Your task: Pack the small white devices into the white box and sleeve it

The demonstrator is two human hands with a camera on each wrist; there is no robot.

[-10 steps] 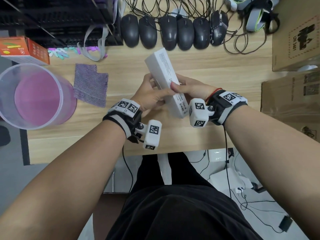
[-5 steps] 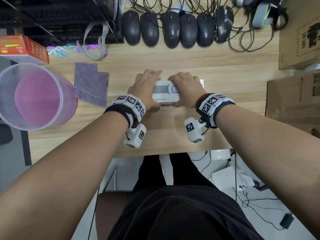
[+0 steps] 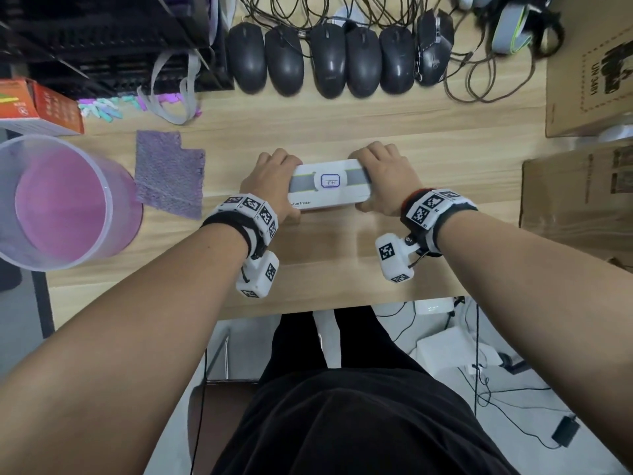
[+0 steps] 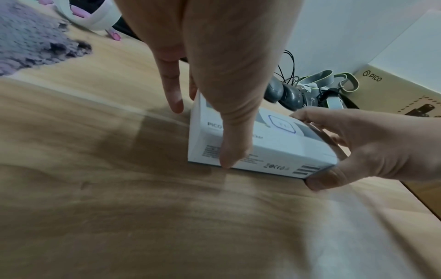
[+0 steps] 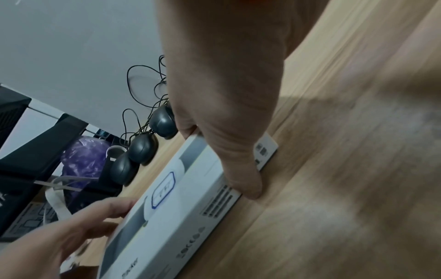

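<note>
Head view: box [image 3: 329, 186] lies flat on surface [image 3: 342, 132], sleeve on. Left hand [image 3: 270, 181] & right hand [image 3: 383, 178] grip its 2 ends, fingers curled round. Risk: w/ uneven squeeze, inner box could slide out.

We saw the white box [image 3: 329, 185] lying flat on the wooden table [image 3: 342, 128] — long side toward us. It was closed, with a grey band across its top and a small blue-edged shape in the middle. Small print and bar marks ran along its near side — the word "Tracker" showed there.
</note>
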